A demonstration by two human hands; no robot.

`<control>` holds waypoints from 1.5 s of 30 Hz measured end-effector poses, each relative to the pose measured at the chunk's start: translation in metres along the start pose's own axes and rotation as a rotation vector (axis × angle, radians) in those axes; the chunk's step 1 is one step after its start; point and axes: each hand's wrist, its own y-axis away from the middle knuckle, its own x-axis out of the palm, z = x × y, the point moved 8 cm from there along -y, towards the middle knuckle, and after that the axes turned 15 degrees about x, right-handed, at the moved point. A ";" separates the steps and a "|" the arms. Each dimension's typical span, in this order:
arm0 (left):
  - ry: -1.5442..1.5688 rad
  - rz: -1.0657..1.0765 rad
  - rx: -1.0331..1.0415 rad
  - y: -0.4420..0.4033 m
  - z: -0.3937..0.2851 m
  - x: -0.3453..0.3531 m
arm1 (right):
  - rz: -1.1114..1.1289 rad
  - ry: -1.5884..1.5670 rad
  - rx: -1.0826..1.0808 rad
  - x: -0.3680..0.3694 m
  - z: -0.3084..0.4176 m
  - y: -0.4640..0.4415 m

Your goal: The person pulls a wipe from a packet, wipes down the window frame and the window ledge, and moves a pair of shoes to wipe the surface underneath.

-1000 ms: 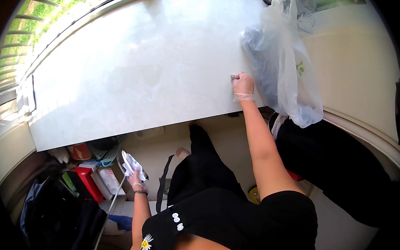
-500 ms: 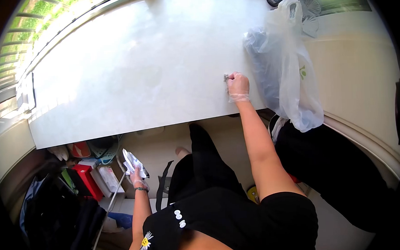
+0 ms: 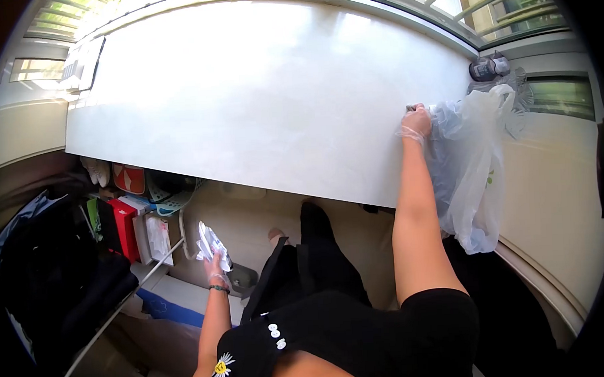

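Note:
My right hand (image 3: 417, 123), in a thin clear plastic glove, is closed at the right end of the white tabletop (image 3: 258, 103). A small greyish wad (image 3: 411, 107) pokes out from its fingers onto the surface; its kind is not clear. Right beside this hand, a translucent white plastic bag (image 3: 480, 174) hangs over the table's edge. Below the table's front edge, my left hand (image 3: 214, 265), also gloved, is closed around a crumpled white packet (image 3: 211, 245) with dark bluish print. Part of the packet is hidden by the fingers.
A dark bottle-like container (image 3: 489, 67) stands in the far right corner by the window. Under the table at left are a red box (image 3: 123, 226), a blue basket (image 3: 171, 201) and a metal rail (image 3: 128, 300). Dark clothing or bags (image 3: 56, 266) lie beside them.
My right hand has moved along the tabletop away from me, closer to the plastic bag, still closed on the wad. The left hand keeps hold of the packet. The view has shifted.

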 end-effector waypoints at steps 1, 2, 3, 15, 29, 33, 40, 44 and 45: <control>0.035 -0.001 -0.001 0.004 0.013 -0.012 | -0.027 0.008 -0.050 0.006 0.031 0.003; 0.048 -0.027 -0.001 0.011 0.017 -0.017 | -0.052 0.014 -0.099 0.010 0.064 0.014; 0.029 -0.053 -0.011 0.020 0.022 -0.025 | -0.042 0.017 -0.257 0.018 0.102 0.038; -0.097 -0.290 0.084 0.066 0.060 -0.053 | 0.864 -0.266 -1.384 0.018 0.166 0.506; -0.016 -0.557 -0.299 0.279 0.274 -0.125 | 1.793 0.045 -0.767 0.030 0.037 0.719; 0.071 -0.673 -0.334 0.331 0.323 -0.157 | 2.061 -0.454 -0.806 -0.044 0.077 0.891; 0.117 -0.931 -0.232 0.405 0.375 -0.201 | 1.557 -0.107 -1.705 0.061 -0.051 1.131; 0.011 -0.946 -0.292 0.428 0.366 -0.231 | 1.406 0.313 -1.768 0.090 -0.126 1.113; 0.089 -0.945 -0.300 0.428 0.359 -0.238 | 1.397 0.327 -1.774 0.093 -0.132 1.103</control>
